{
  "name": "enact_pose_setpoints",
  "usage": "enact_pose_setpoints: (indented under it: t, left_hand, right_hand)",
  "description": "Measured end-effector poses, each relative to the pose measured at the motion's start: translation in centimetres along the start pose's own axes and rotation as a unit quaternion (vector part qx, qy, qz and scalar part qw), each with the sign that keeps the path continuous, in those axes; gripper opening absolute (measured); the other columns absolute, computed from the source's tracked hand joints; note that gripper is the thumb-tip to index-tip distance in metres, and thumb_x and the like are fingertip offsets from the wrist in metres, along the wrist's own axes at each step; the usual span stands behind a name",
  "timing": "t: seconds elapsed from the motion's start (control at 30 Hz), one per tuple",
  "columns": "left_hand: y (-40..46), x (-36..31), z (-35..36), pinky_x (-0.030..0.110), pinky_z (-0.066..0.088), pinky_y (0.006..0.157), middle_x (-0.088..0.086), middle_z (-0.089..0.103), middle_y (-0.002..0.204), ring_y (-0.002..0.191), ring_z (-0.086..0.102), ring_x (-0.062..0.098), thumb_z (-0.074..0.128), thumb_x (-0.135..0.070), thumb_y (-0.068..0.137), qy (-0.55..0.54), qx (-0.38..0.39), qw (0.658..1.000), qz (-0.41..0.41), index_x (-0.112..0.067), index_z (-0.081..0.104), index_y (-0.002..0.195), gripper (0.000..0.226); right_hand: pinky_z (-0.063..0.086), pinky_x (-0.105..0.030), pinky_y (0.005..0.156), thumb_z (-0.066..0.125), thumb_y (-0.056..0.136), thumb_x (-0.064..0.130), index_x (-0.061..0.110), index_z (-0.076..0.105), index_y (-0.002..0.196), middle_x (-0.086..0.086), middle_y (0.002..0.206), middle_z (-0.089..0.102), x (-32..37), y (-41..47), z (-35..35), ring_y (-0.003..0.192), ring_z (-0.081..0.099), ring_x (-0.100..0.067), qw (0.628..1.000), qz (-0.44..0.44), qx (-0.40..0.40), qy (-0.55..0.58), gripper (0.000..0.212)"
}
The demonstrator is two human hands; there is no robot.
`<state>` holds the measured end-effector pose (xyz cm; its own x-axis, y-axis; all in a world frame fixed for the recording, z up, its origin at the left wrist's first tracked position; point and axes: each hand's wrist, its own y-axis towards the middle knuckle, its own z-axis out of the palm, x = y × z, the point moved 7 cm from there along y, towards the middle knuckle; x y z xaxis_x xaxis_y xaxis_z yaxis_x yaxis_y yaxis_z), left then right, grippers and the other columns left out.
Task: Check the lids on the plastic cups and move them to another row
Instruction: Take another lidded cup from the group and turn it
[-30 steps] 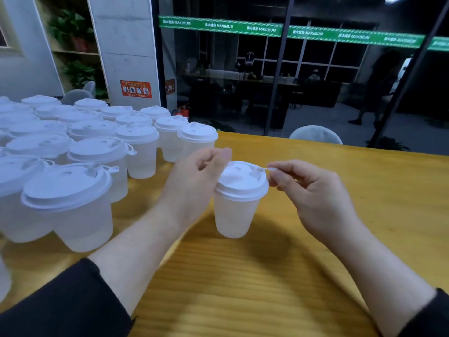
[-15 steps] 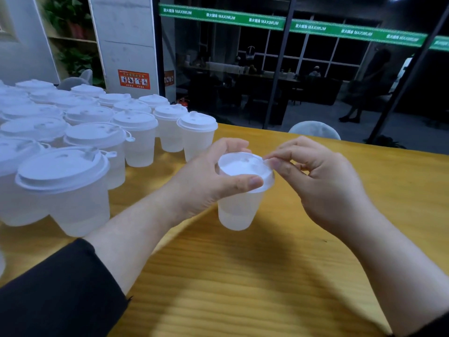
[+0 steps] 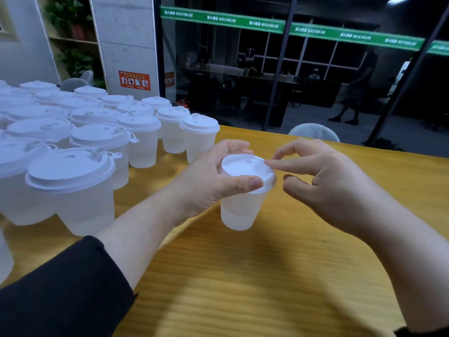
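While lidded cups [image 3: 80, 132] crowd the yellow wood-grain counter [image 3: 267, 276] left of it, the left hand [image 3: 209, 181] grips the lidded cup [image 3: 243, 205]; the right hand [image 3: 330, 181], fingers loosely curled, touches its lid [image 3: 243, 167]. Dark glass wall [image 3: 279, 69] beyond.

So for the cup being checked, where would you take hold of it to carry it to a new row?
Probably around the lid rim from above and the left, as the left hand already does: thumb on the near edge, fingers over the far edge. The cup stands upright, its wall tapers downward, and the right hand sits at the right.
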<state>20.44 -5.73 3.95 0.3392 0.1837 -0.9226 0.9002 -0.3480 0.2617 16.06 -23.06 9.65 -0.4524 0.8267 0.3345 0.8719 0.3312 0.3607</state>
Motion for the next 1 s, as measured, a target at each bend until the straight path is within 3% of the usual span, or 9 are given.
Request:
enact_pose_setpoints:
  t: [0.13,0.27,0.33,0.4,0.47,0.67,0.77,0.9,1.0]
  left_hand:
    - [0.0,0.0,0.0,0.018,0.050,0.092,-0.027,0.063,0.133,0.118,0.061,-0.007,0.083,-0.049,0.069,-0.004,0.000,1.000,-0.001,-0.042,0.051,0.140,0.078]
    - [-0.1,-0.1,0.0,0.018,0.051,0.097,-0.023,0.057,0.144,0.125,0.057,-0.006,0.080,-0.062,0.077,-0.017,0.003,1.000,0.009,-0.040,0.045,0.147,0.082]
    - [-0.1,0.2,-0.2,0.033,0.047,0.112,-0.014,0.050,0.155,0.136,0.053,0.003,0.052,-0.077,0.084,-0.099,-0.020,0.995,-0.003,-0.038,0.040,0.153,0.080]
    - [-0.1,1.1,-0.4,0.046,0.041,0.118,-0.007,0.050,0.156,0.139,0.052,0.012,0.037,-0.086,0.083,-0.185,-0.050,0.981,-0.035,-0.039,0.037,0.156,0.087]
    - [0.2,1.9,0.0,0.049,0.039,0.119,-0.006,0.056,0.151,0.138,0.054,0.016,0.037,-0.090,0.080,-0.219,-0.047,0.973,-0.061,-0.039,0.037,0.156,0.092]
    - [0.3,2.3,1.8,0.047,0.036,0.121,0.003,0.050,0.157,0.140,0.053,0.022,0.032,-0.084,0.085,-0.338,-0.005,0.935,-0.104,-0.030,0.017,0.165,0.098]
    - [0.5,2.8,1.6,0.049,0.036,0.120,0.005,0.058,0.150,0.137,0.057,0.023,0.030,-0.085,0.086,-0.335,-0.042,0.934,-0.117,-0.027,0.030,0.162,0.096]
    - [-0.2,3.6,1.5,0.053,0.052,0.106,0.020,0.071,0.128,0.113,0.072,0.031,0.039,-0.062,0.105,-0.299,-0.106,0.932,-0.177,-0.014,0.061,0.138,0.063]
    - [-0.9,2.9,3.3,0.046,0.060,0.093,0.015,0.072,0.124,0.101,0.072,0.032,0.057,-0.047,0.104,-0.408,-0.068,0.889,-0.197,-0.009,0.068,0.130,0.047]
  right_hand:
    - [0.047,-0.034,0.093,0.043,0.087,0.048,0.046,0.075,0.113,0.033,0.118,0.053,0.8,0.0,-0.3,0.117,0.040,0.008,0.999,0.006,-0.008,-0.051,0.041]
    - [0.047,-0.029,0.095,0.050,0.092,0.052,0.042,0.075,0.112,0.030,0.124,0.056,0.3,-0.4,0.6,0.122,0.048,0.004,0.995,0.005,-0.093,0.041,0.033]
    - [0.047,-0.027,0.101,0.053,0.089,0.067,0.038,0.063,0.134,0.028,0.135,0.054,-0.5,-0.3,1.4,0.128,0.049,0.006,0.988,0.016,-0.113,0.103,0.054]
    - [0.048,-0.022,0.100,0.061,0.078,0.078,0.038,0.041,0.153,0.029,0.140,0.050,-0.9,0.0,2.7,0.129,0.048,0.010,0.982,0.035,-0.076,0.172,0.088]
    - [0.051,-0.016,0.094,0.073,0.069,0.075,0.040,0.029,0.158,0.031,0.136,0.050,-0.5,0.2,4.1,0.122,0.048,0.016,0.972,0.053,-0.032,0.227,0.105]
    - [0.042,-0.007,0.093,0.077,0.059,0.065,0.045,0.029,0.155,0.028,0.134,0.048,0.0,0.2,5.1,0.122,0.047,0.014,0.966,0.084,-0.031,0.243,0.109]
    - [0.043,-0.003,0.088,0.076,0.058,0.064,0.042,0.036,0.153,0.029,0.126,0.050,-0.4,0.2,4.3,0.118,0.052,0.010,0.956,0.096,-0.073,0.267,0.105]
    - [0.055,-0.024,0.093,0.087,0.062,0.068,0.039,0.044,0.150,0.025,0.117,0.061,-1.3,0.0,2.4,0.106,0.063,0.007,0.920,0.111,-0.162,0.339,0.102]
    - [0.056,-0.039,0.098,0.080,0.057,0.069,0.039,0.041,0.153,0.025,0.117,0.064,-1.4,-0.1,1.9,0.111,0.065,0.002,0.902,0.109,-0.181,0.376,0.107]
